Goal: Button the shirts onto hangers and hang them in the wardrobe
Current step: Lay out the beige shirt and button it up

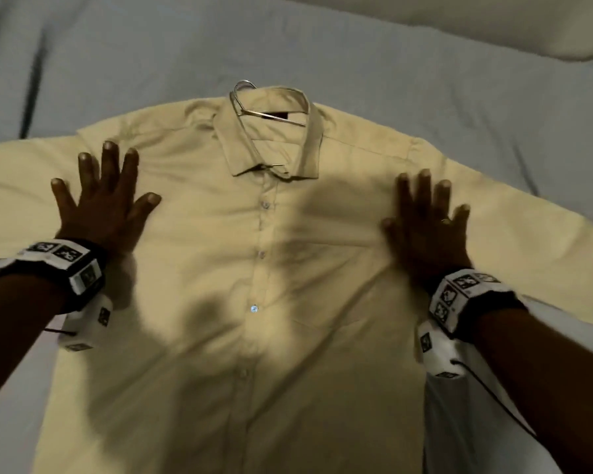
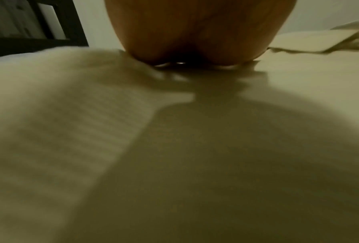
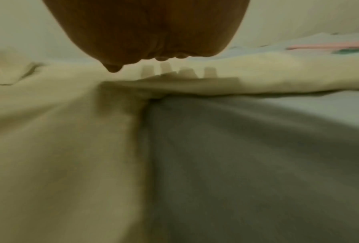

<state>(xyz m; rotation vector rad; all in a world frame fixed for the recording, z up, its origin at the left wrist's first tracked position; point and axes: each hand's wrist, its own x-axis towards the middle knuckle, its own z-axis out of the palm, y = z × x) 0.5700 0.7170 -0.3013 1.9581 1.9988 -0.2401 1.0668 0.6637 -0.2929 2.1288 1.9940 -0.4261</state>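
Pale yellow cotton shirt, buttoned over a thin metal wire hanger, is pressed flat between the left hand and right hand, fingers spread, nothing gripped; beyond the fingertips, the hanger could be slid askew if the cloth is dragged.

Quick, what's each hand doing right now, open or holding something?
Left hand: open, fingers spread flat on the yellow shirt, holding nothing.
Right hand: open, fingers straight, flat on the shirt, holding nothing.

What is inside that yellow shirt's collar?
A metal hanger lies inside the yellow shirt: its hook and some wire show at the open collar. Its shoulder arms are covered by cloth. Both hands rest flat on the shirt.
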